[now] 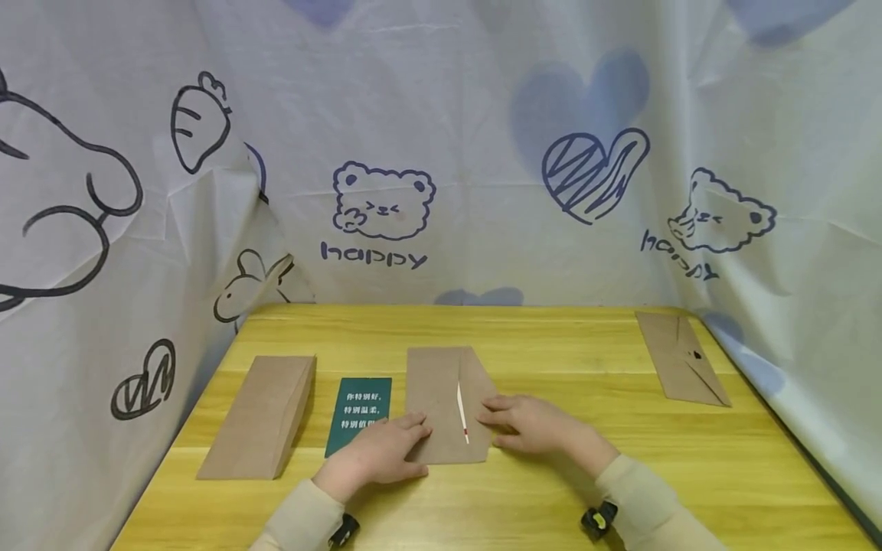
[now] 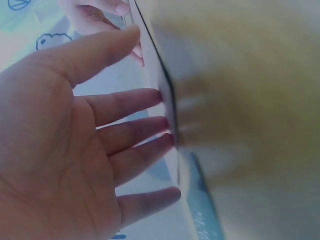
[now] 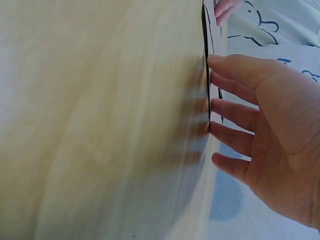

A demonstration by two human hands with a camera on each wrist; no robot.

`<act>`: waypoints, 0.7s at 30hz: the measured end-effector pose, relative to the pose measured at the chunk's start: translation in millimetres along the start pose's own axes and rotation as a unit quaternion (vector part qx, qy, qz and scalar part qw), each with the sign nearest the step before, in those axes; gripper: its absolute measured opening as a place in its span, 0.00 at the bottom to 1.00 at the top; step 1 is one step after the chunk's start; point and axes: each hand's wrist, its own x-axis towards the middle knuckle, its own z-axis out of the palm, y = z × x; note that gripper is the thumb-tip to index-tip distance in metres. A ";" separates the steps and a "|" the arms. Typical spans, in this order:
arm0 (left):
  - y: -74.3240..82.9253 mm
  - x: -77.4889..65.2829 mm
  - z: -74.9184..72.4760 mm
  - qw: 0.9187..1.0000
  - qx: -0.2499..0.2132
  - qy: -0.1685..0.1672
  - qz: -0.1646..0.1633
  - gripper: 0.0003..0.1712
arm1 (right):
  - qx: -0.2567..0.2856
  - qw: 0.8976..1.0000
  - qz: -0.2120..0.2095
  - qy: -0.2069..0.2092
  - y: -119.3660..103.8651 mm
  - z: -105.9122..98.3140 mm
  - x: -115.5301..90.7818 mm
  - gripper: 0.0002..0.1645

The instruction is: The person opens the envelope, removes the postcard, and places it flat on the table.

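Note:
A brown kraft paper envelope (image 1: 436, 390) lies on the wooden table in front of me, its flap (image 1: 475, 383) along the right side. A thin white sliver with a small red mark (image 1: 462, 413) shows along the flap's edge. My left hand (image 1: 379, 451) has its fingertips at the envelope's left edge, fingers spread and nearly straight in the left wrist view. On the opposite side, my right hand (image 1: 534, 425) touches the flap edge with extended fingers. A dark green card (image 1: 360, 398) with white writing lies left of the envelope, its lower right corner behind my left hand.
Another brown envelope (image 1: 251, 421) lies at the left of the table (image 1: 586, 352). A third envelope (image 1: 671, 356) with a small black spot sits near the back right edge. White cloth (image 1: 482, 153) with drawings hangs behind and on both sides.

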 end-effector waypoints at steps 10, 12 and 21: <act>11.5 23.5 -0.3 0.989 0.122 0.038 0.077 0.27 | 0.010 1.000 0.006 -0.020 3.1 2.5 -8.3 0.33; 15.1 27.8 -0.9 0.985 0.135 0.035 0.099 0.26 | 0.013 1.000 0.006 -0.025 3.5 2.0 -9.3 0.34; 26.3 38.8 -4.2 0.973 0.161 0.017 0.164 0.25 | 0.037 0.998 0.023 -0.055 6.0 2.7 -7.9 0.36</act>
